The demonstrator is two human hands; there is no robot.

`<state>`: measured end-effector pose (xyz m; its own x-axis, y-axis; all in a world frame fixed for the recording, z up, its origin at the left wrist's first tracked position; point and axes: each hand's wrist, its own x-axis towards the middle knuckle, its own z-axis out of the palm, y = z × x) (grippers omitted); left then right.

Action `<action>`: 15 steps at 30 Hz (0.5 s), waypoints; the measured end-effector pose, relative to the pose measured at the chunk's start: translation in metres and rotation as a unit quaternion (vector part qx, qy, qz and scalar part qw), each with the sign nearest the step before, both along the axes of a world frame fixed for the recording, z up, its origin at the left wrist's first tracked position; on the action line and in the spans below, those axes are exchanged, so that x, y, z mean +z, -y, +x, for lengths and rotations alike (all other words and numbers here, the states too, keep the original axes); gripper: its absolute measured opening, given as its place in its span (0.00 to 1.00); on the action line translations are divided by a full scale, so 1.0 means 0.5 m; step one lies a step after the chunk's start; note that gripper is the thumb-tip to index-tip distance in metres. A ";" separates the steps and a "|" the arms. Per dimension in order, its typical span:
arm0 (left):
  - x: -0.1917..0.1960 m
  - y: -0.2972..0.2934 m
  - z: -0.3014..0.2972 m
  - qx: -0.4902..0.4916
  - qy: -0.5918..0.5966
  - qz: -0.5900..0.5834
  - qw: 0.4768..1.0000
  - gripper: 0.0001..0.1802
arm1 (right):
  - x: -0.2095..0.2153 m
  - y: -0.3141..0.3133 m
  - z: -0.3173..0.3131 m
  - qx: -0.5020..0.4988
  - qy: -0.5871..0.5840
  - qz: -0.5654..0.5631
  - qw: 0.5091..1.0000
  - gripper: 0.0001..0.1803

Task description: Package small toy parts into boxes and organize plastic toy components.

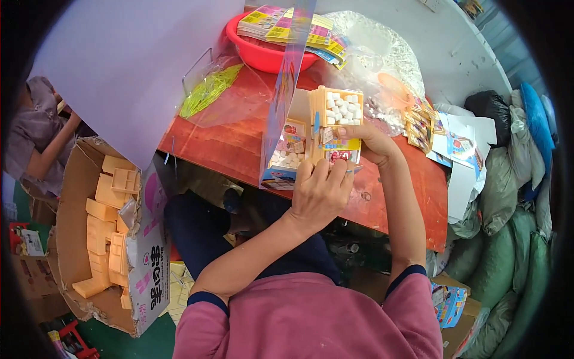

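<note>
The landmark is the red tabletop [239, 140]. The orange compartment tray [319, 107] is located above its front portion, near the edge facing the person. White block-shaped pieces [344, 111] fill the tray's upper compartment.

The right hand [375, 142] grasps the tray from its right side, thumb laid across the front face. The left hand [320, 194] is positioned at the tray's lower end with fingers bent; the fingertips are partly hidden, so whether they grip anything cannot be told. Red-and-white pieces [341, 155] show just beyond the left hand.

An upright clear plastic panel [286, 90] rises at the front of the tabletop, left of the tray. Toward the rear of the tabletop, a red basin [263, 58] contains printed cards [260, 19]. A bundle of yellow-green strips [209, 90] lies on the tabletop's left portion. Left of the tabletop, a cardboard carton [69, 233] contains further orange trays [98, 236]. Stuffed sacks [502, 185] are piled to its right.
</note>
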<state>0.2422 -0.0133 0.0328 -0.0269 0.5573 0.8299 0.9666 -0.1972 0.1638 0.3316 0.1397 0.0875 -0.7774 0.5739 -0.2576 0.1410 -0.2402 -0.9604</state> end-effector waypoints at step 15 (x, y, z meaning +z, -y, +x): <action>0.019 -0.019 0.045 0.026 -0.011 -0.045 0.999 0.04 | -0.036 -0.036 0.038 0.076 0.136 -0.075 0.985 0.29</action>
